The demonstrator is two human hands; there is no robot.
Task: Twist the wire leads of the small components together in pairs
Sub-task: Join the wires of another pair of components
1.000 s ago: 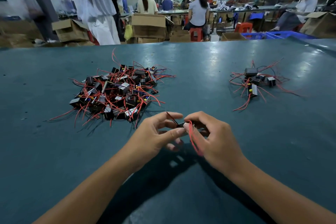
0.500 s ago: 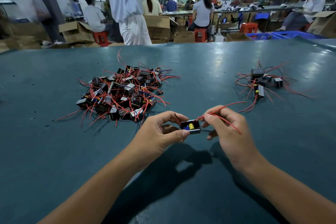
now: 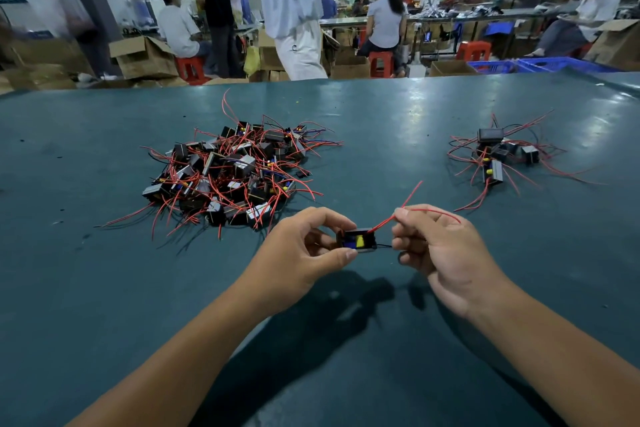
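Observation:
A small black component (image 3: 356,240) with a blue and yellow face is held above the table between my hands. My left hand (image 3: 304,250) pinches its left end between thumb and fingers. My right hand (image 3: 440,253) pinches its red wire leads (image 3: 384,222), which run up and to the right from the component; one red end arcs over my knuckles. A thin black lead (image 3: 383,246) runs from the component into my right fingers.
A large pile of black components with red leads (image 3: 228,170) lies on the green table (image 3: 104,288) ahead left. A smaller group of components (image 3: 498,156) lies at the right. People, cardboard boxes and red stools stand beyond the table's far edge.
My hands have drawn apart: the right hand has pulled the red leads out straight to the right, exposing the component in my left fingers. A person behind the table has walked rightward.

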